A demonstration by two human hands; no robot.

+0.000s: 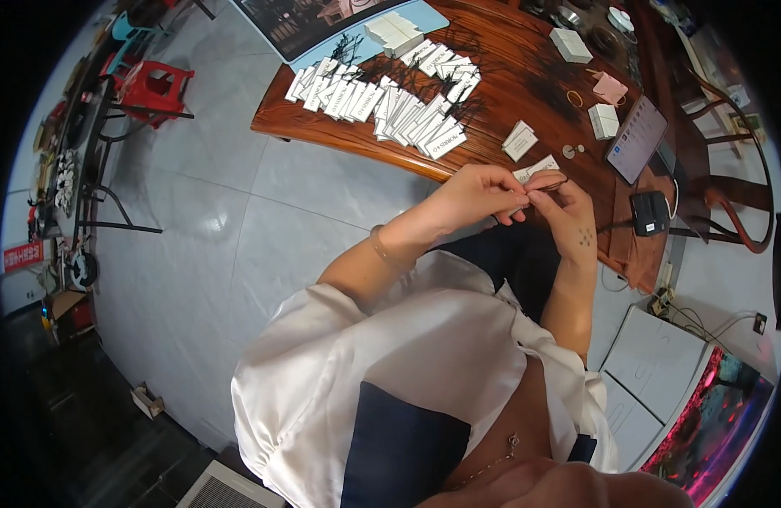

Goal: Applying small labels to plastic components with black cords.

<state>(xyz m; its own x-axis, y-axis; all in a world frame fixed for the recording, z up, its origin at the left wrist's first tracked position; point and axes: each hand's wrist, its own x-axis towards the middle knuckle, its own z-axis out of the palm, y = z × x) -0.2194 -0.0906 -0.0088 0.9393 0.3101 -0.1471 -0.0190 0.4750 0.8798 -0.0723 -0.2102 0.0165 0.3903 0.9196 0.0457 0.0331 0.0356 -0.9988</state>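
Note:
Fingertips meet between my left hand [479,196] and my right hand [567,210], over the near edge of the wooden table. Both are closed in a pinch. A thin dark cord [550,185] shows at my right fingers; what the left fingertips grip is hidden. Just beyond them is a white printed tag [536,169], partly covered by the right hand; I cannot tell whether it is held or lying there. Slightly farther off lies a small stack of white tags [518,141]. To the left, rows of white tags with black cords [418,123] overlap on the table.
The wooden table [340,134] also bears a block of white cards [394,34], smaller card stacks [604,122], a tablet [637,140], a black box [650,213] and a rubber band [574,99]. A red stool [153,91] stands at left, a wooden chair [729,190] at right.

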